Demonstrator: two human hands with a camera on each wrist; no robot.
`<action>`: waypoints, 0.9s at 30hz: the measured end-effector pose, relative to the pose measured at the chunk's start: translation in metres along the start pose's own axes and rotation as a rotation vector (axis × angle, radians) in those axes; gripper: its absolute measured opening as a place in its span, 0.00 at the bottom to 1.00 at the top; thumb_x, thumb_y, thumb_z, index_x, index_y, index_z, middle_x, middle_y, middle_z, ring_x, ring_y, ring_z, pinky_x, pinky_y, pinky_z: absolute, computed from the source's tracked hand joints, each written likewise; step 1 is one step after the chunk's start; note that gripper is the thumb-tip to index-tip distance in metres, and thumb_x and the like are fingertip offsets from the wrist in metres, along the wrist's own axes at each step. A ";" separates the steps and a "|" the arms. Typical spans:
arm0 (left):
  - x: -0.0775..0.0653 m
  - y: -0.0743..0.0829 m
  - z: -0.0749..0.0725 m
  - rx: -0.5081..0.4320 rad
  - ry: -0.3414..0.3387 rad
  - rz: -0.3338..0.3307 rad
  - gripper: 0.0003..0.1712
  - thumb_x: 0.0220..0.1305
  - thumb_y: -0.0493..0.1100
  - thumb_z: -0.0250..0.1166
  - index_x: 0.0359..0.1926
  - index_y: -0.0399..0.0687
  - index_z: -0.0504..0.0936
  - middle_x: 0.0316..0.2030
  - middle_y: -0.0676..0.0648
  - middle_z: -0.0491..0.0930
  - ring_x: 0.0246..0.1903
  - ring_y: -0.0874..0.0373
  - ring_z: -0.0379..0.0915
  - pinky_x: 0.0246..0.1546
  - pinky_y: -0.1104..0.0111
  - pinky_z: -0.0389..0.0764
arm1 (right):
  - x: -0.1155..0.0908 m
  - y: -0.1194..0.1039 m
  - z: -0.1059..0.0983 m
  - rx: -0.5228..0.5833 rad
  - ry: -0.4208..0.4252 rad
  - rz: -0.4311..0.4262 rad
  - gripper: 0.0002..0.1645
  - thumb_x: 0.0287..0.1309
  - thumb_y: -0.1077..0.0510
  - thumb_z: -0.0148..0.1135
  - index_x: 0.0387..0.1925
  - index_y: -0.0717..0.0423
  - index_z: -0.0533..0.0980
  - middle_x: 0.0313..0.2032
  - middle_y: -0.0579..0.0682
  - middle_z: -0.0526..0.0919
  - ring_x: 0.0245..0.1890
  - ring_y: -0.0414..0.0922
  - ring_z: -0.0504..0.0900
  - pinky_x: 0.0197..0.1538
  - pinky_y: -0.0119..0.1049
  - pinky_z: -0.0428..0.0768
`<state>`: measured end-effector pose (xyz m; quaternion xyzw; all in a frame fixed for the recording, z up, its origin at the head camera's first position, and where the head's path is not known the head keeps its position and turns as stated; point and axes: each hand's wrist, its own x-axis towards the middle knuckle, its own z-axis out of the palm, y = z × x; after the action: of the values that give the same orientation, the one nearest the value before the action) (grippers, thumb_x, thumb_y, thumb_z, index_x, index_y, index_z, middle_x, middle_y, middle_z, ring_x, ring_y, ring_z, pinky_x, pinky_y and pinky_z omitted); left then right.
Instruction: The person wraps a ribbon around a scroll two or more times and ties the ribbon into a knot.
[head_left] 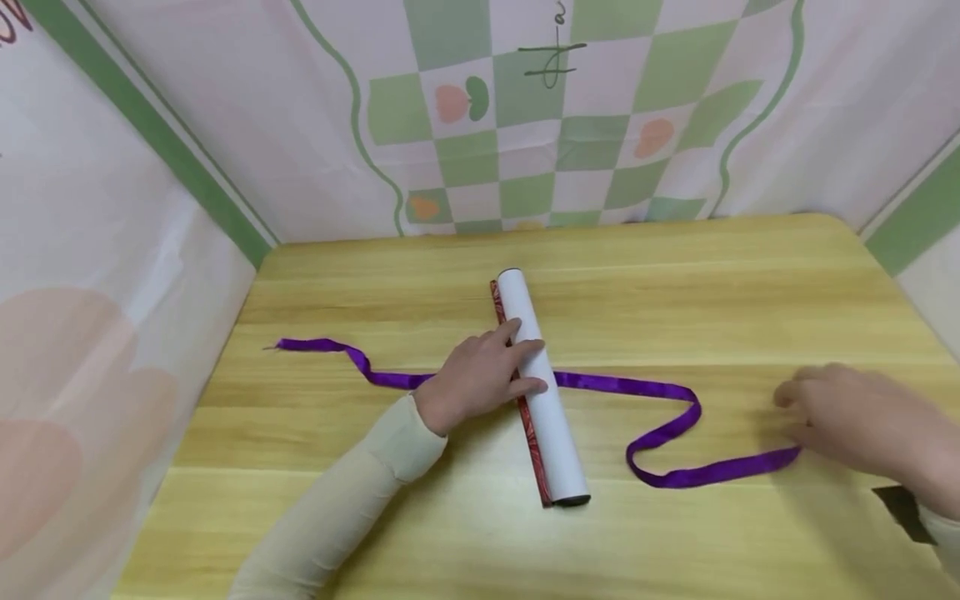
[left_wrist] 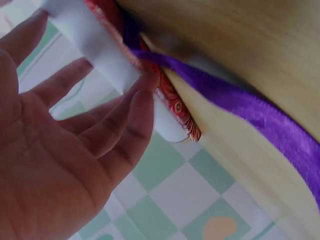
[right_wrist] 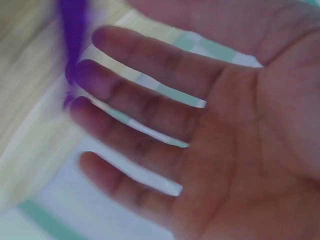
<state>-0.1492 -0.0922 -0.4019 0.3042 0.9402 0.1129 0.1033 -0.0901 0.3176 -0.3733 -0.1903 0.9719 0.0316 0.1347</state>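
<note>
A white rolled scroll [head_left: 553, 437] with a red patterned strip [head_left: 535, 454] along its left side lies lengthwise on the table. Across the table and beneath it runs a purple ribbon [head_left: 626, 385], with a tail on each side. My left hand [head_left: 476, 375] rests on the scroll with spread fingers; in the left wrist view its fingertips touch the white surface and red strip [left_wrist: 177, 107]. At the far right, my right hand [head_left: 862, 417] hovers by the ribbon's right end. The right wrist view shows extended, separated fingers [right_wrist: 145, 107] beside the blurred ribbon [right_wrist: 73, 35], without a grip on it.
The wooden table [head_left: 375, 308] has a back edge against a printed curtain [head_left: 600, 83] with green and white checks. Another pale curtain [head_left: 97, 250] hangs along the left side. A dark band [head_left: 906, 512] is on the right wrist.
</note>
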 end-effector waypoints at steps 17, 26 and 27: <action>-0.060 -0.064 0.001 0.006 0.010 -0.181 0.08 0.71 0.42 0.71 0.49 0.47 0.88 0.44 0.47 0.87 0.45 0.50 0.85 0.53 0.53 0.84 | 0.067 -0.071 0.001 0.141 -0.072 -0.028 0.11 0.64 0.59 0.69 0.40 0.61 0.77 0.29 0.51 0.79 0.26 0.47 0.76 0.27 0.41 0.76; -0.088 -0.090 -0.005 -0.120 -0.054 -0.204 0.04 0.72 0.36 0.67 0.43 0.46 0.88 0.38 0.50 0.89 0.36 0.60 0.81 0.43 0.62 0.85 | 0.086 -0.025 0.002 0.138 -0.002 -0.023 0.11 0.62 0.70 0.58 0.39 0.54 0.81 0.32 0.49 0.83 0.30 0.51 0.82 0.29 0.47 0.79; -0.091 -0.091 -0.006 -0.135 -0.056 -0.201 0.04 0.73 0.36 0.66 0.43 0.46 0.88 0.38 0.50 0.88 0.36 0.61 0.80 0.43 0.63 0.85 | 0.086 -0.023 0.003 0.130 0.023 -0.030 0.11 0.61 0.69 0.59 0.41 0.55 0.82 0.34 0.49 0.84 0.32 0.52 0.84 0.30 0.50 0.82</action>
<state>-0.1289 -0.2190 -0.4094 0.2040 0.9529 0.1566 0.1606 -0.1574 0.2660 -0.3994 -0.1962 0.9704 -0.0357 0.1360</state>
